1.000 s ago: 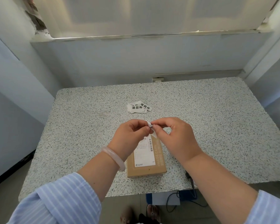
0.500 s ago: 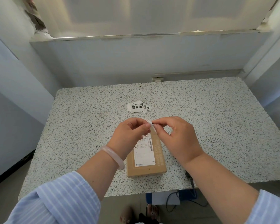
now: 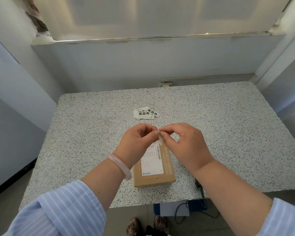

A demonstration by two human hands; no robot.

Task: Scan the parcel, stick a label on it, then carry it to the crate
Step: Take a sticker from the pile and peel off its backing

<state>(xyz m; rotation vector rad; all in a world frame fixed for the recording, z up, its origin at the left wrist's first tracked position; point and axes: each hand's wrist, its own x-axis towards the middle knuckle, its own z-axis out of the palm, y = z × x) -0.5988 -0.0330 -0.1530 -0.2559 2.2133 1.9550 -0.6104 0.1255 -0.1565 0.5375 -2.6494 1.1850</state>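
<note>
A small brown cardboard parcel (image 3: 167, 172) lies flat near the front edge of the speckled table (image 3: 228, 133), a white shipping slip with a barcode on its top. Above its far end my left hand (image 3: 138, 142) and my right hand (image 3: 184, 143) meet fingertip to fingertip. Both pinch one small white label (image 3: 160, 139), which hangs between them just over the parcel. My hands hide the parcel's far end.
A few loose white labels (image 3: 146, 113) printed with black characters lie on the table beyond my hands. Walls close the table in at the back and both sides. Below the front edge are a blue item, cables (image 3: 203, 206) and my feet.
Both hands have lifted slightly and drifted away from me with the label still pinched between them. The parcel has stayed put.
</note>
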